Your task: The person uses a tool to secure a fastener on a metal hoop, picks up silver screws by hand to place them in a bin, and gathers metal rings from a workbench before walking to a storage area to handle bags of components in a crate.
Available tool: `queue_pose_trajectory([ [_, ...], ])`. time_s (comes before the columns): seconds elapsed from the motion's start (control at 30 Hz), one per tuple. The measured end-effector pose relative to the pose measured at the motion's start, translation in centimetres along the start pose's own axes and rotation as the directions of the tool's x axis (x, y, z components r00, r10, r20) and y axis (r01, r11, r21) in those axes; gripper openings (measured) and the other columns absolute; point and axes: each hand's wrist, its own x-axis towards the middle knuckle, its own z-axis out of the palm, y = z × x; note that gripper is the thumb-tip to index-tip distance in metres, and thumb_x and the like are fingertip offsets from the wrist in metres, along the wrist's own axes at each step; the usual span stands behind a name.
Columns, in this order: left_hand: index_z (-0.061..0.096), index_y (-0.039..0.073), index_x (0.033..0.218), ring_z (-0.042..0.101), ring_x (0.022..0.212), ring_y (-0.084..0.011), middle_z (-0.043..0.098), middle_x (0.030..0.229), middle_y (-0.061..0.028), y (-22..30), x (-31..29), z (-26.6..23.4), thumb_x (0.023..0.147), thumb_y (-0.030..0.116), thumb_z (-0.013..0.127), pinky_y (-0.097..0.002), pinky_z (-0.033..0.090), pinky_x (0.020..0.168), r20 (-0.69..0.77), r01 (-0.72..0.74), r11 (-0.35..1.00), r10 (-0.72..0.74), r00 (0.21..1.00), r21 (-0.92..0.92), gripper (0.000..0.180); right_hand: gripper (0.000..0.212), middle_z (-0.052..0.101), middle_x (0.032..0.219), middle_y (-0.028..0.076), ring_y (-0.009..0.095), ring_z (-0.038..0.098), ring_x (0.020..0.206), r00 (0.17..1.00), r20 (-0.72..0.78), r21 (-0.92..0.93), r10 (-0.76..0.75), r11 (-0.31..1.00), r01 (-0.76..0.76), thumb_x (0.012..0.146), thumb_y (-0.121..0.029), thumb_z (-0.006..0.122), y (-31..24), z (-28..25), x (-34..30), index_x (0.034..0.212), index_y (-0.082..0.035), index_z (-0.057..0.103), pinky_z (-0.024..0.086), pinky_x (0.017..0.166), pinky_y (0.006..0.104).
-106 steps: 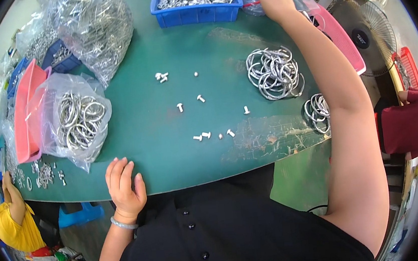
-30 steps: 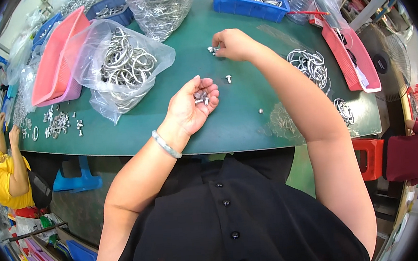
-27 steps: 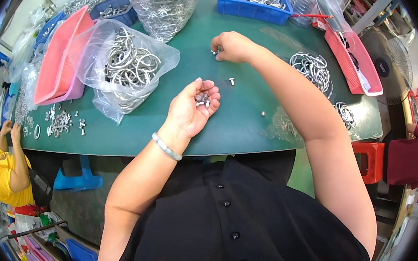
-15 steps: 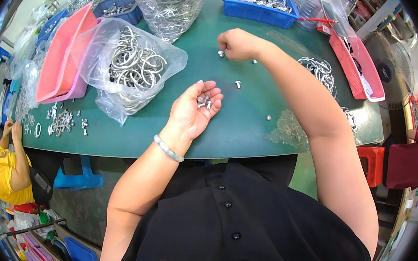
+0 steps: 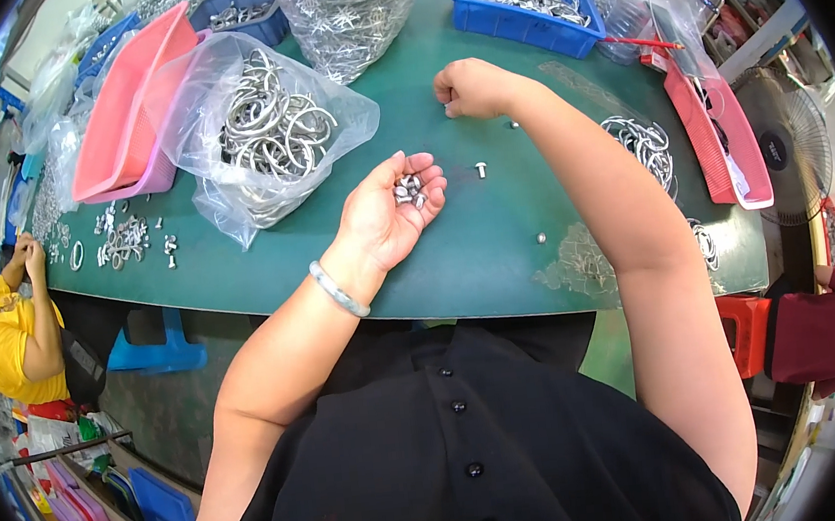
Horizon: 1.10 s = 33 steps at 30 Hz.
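Observation:
My left hand (image 5: pixel 391 213) is turned palm up and cupped. Several small, silvery, round-headed rivets (image 5: pixel 410 192) lie in its palm, against the curled fingers. Farther off and to the right, my right hand (image 5: pixel 474 88) is closed with its fingertips down at the green tabletop. Whatever its fingers pinch is hidden. One rivet (image 5: pixel 481 170) rests just right of my left hand. Another small piece (image 5: pixel 514 125) sits beside my right wrist, and one more (image 5: pixel 541 239) lies nearer the table's front edge.
To the left stand a clear bag of metal rings (image 5: pixel 274 124) and stacked pink bins (image 5: pixel 127 118). A blue bin (image 5: pixel 526 34) of metal parts is at the back, near a bag of fittings (image 5: pixel 349 16). Rings (image 5: pixel 643 148) lie right of my forearm. A person in yellow (image 5: pixel 14 345) works at left.
The small pieces that lay under my right fingertips no longer show there. The rivets in my left palm have shifted and sit closer to the fingers. Both hands stay nearly in place.

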Motion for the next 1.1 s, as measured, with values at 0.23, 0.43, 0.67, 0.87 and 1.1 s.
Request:
queue_pose_trajectory([
  [0.23,0.048,-0.006,0.096,0.053,0.078,-0.0231,0.052,0.087,-0.0155,0.1,0.0,-0.4,0.088,0.018,0.045,-0.0313,0.049,0.069,-0.017,-0.008,1.000,0.008,1.000,0.021,0.026,0.013,0.061,0.078,0.013,0.028,0.058,0.079,0.999,0.041,-0.038,-0.021,0.999,0.023,0.062,-0.005,0.059,-0.7,-0.3,0.3,0.075,-0.004,0.057,0.046,0.068,0.0351],
  [0.43,0.047,-0.006,0.099,0.053,0.080,-0.0237,0.051,0.090,-0.0162,-0.1,0.2,0.0,0.089,0.019,0.044,-0.0323,0.049,0.072,-0.022,-0.019,0.999,0.020,1.000,0.051,0.028,0.022,0.059,0.081,0.014,0.026,0.056,0.077,0.999,0.052,-0.037,-0.001,0.999,0.003,0.062,-0.004,0.057,-0.9,-0.4,-0.3,0.084,0.000,0.056,0.045,0.065,0.0333],
  [0.67,0.045,-0.007,0.105,0.053,0.084,-0.0248,0.050,0.097,-0.0180,0.1,0.3,0.6,0.089,0.020,0.042,-0.0330,0.049,0.075,0.005,-0.021,0.999,0.021,1.000,-0.039,0.031,0.023,0.059,0.077,0.012,0.023,0.057,0.071,0.956,0.099,0.329,-0.275,0.916,0.229,0.063,-0.005,0.060,-5.1,-3.2,-3.7,0.084,0.001,0.055,0.045,0.062,0.0329],
  [0.87,0.048,-0.006,0.100,0.054,0.079,-0.0228,0.052,0.092,-0.0159,-0.9,-0.2,0.4,0.087,0.014,0.047,-0.0292,0.049,0.068,-0.010,0.022,0.999,-0.023,1.000,-0.027,0.024,0.014,0.060,0.072,0.014,0.029,0.057,0.071,0.999,-0.036,-0.101,0.006,0.995,-0.009,0.062,-0.007,0.059,0.8,-1.9,-6.0,0.074,-0.001,0.057,0.046,0.063,0.0358],
  [1.1,0.052,-0.005,0.095,0.054,0.072,-0.0184,0.055,0.083,-0.0122,-1.7,-1.2,0.2,0.084,0.009,0.050,-0.0253,0.048,0.061,0.015,0.030,0.991,-0.032,0.999,0.131,0.018,0.010,0.057,0.067,0.014,0.028,0.055,0.064,0.983,-0.166,-0.035,0.084,0.995,-0.091,0.063,-0.005,0.058,2.7,0.9,-6.9,0.071,0.000,0.054,0.044,0.059,0.0358],
])
